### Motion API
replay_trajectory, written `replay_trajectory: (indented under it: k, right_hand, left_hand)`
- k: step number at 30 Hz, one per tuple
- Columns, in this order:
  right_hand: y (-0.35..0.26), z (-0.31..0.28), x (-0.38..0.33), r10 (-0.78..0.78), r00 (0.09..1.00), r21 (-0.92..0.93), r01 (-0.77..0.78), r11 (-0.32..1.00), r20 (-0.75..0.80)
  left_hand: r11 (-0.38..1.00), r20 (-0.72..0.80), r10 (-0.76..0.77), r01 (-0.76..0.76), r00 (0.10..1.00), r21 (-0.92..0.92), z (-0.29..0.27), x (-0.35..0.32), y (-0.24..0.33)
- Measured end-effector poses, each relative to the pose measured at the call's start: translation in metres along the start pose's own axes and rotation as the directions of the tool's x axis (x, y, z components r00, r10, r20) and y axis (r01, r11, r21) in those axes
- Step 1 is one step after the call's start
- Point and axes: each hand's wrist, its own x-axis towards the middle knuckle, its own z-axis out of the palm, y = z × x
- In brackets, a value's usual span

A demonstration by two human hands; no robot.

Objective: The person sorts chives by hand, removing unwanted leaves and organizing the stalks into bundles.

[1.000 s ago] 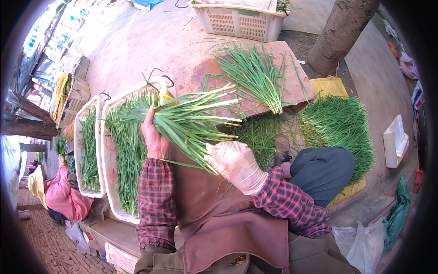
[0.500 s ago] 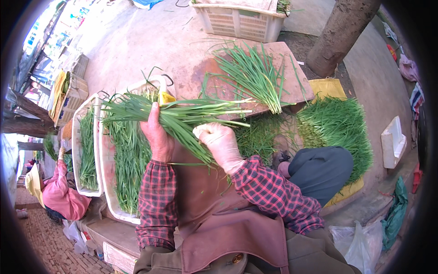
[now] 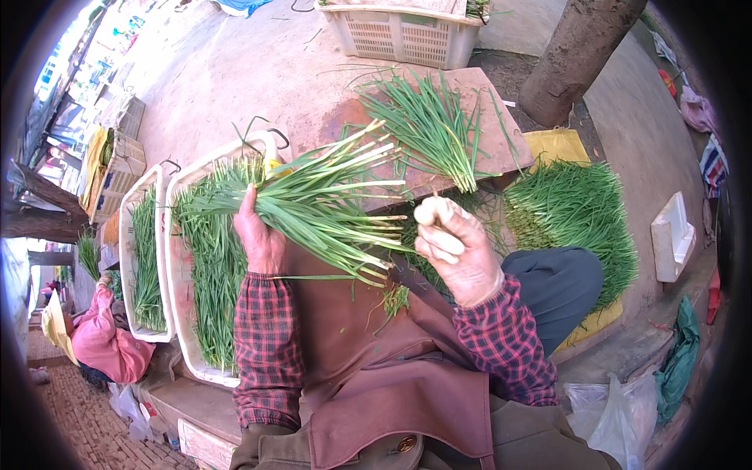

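Observation:
My left hand (image 3: 258, 235) grips a thick bundle of green chives (image 3: 321, 200) held level above my lap, pale stem ends pointing right. My right hand (image 3: 454, 251), in a thin pale glove, is raised just right of the stem ends, fingers curled, apart from the bundle; I cannot tell whether it holds anything. Below the bundle is my brown apron (image 3: 352, 345). A white tray (image 3: 182, 313) of chives lies under my left hand.
A second white tray (image 3: 129, 258) of chives sits further left. Loose chives (image 3: 431, 129) lie on a reddish board (image 3: 501, 133). A chive heap (image 3: 572, 211) on yellow sheeting is at right. A tree trunk (image 3: 576, 55), a plastic crate (image 3: 407, 35), and a person in pink (image 3: 102, 341) are nearby.
My right hand has let go of the bundle and moved right, past the stem ends. The bundle has swung so its stems fan toward the right.

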Motion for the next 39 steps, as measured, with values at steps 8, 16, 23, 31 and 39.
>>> replay_trajectory:
  k: [8, 16, 23, 31, 39]
  right_hand:
    - [-0.028, -0.038, -0.031, -0.374, 0.841, -0.799, -0.11, 0.591, -0.392]
    - [0.056, 0.009, -0.008, -0.164, 0.938, -0.92, -0.245, 0.306, -0.304]
    - [0.088, -0.019, 0.044, -0.342, 0.939, -0.848, -0.216, -0.485, -0.043]
    - [0.067, -0.048, 0.026, -0.479, 0.877, -0.975, -0.13, -0.178, -0.03]
    - [0.073, 0.002, 0.042, -0.16, 0.929, -0.941, -0.316, 0.121, -0.333]
  left_hand:
    - [0.998, -0.128, -0.057, 0.051, 0.99, -0.047, -0.016, 0.019, 0.017]
    - [0.995, -0.276, 0.1, -0.096, 0.956, 0.027, 0.003, 0.01, 0.006]
    - [0.979, -0.295, 0.204, -0.194, 0.934, 0.063, 0.02, -0.011, 0.002]
    - [0.971, -0.303, 0.237, -0.22, 0.923, 0.091, 0.014, -0.006, 0.011]
    - [0.961, -0.301, 0.275, -0.254, 0.913, 0.106, 0.024, -0.018, 0.01]
